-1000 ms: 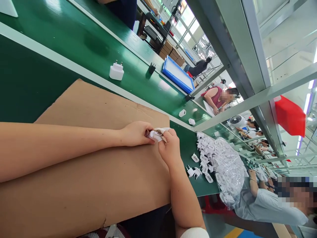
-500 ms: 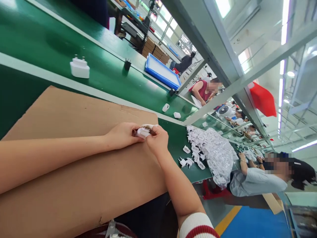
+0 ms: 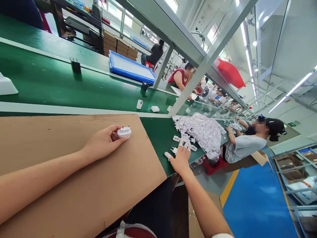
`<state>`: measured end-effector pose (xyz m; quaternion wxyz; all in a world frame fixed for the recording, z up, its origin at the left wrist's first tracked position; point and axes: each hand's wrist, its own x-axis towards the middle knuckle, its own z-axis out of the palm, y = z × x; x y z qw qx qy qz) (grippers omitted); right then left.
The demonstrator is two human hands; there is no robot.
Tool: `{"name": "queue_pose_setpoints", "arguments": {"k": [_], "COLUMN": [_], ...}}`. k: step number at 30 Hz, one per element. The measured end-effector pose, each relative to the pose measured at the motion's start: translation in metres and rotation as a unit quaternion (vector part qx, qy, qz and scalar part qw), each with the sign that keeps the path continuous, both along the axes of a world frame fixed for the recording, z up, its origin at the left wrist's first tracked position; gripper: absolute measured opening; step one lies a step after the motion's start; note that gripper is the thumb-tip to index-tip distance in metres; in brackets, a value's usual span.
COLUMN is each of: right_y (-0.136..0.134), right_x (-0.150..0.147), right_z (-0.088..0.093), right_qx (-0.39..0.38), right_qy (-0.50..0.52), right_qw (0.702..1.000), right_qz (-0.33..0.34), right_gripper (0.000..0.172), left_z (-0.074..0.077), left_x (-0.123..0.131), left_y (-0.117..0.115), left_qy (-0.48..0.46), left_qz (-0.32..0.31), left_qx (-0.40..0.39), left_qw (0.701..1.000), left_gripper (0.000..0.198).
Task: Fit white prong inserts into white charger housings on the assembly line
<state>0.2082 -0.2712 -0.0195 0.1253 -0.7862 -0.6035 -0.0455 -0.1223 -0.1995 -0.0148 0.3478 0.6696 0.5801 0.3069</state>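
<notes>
My left hand (image 3: 100, 143) is closed on a white plug charger (image 3: 124, 133), its two pins pointing up, above the brown cardboard sheet (image 3: 81, 188). Over at the right, my right hand (image 3: 182, 162) stretches out at the near edge of a heap of white plug parts (image 3: 180, 123). Its thumb and fingers are spread and wear white fingertip covers. Loose plug parts lie right around the fingertips; whether any is touched cannot be made out.
Clear plastic bagging (image 3: 210, 135) covers part of the heap. Along the green belt (image 3: 99, 86) stand white chargers, black plugs (image 3: 75, 66) and a blue tray (image 3: 131, 71). A metal post (image 3: 188, 87) rises beyond the cardboard. A co-worker (image 3: 247, 145) sits at the right.
My right hand has let go of the charger and moved right to the heap, its fingers spreading. My left hand keeps the charger, now with pins upward. The view has turned right.
</notes>
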Motion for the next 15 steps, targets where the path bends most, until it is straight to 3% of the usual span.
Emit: {"name": "queue_pose_setpoints", "arguments": {"k": [4, 11, 15], "right_y": [0.027, 0.110, 0.135], "right_x": [0.006, -0.018, -0.042], "right_z": [-0.002, 0.040, 0.046], "right_qx": [-0.032, -0.014, 0.031], "right_qy": [0.016, 0.053, 0.103], "right_qw": [0.999, 0.998, 0.993], "right_qz": [0.002, 0.005, 0.052], "right_gripper": [0.072, 0.025, 0.018], "left_z": [-0.001, -0.005, 0.008], "left_x": [0.002, -0.004, -0.025], "left_y": [0.003, 0.010, 0.048], "left_qy": [0.004, -0.009, 0.061], "left_qz": [0.013, 0.007, 0.118], "left_qx": [0.009, 0.025, 0.054], "left_qw": [1.000, 1.000, 0.990], "left_gripper": [0.062, 0.060, 0.054]}}
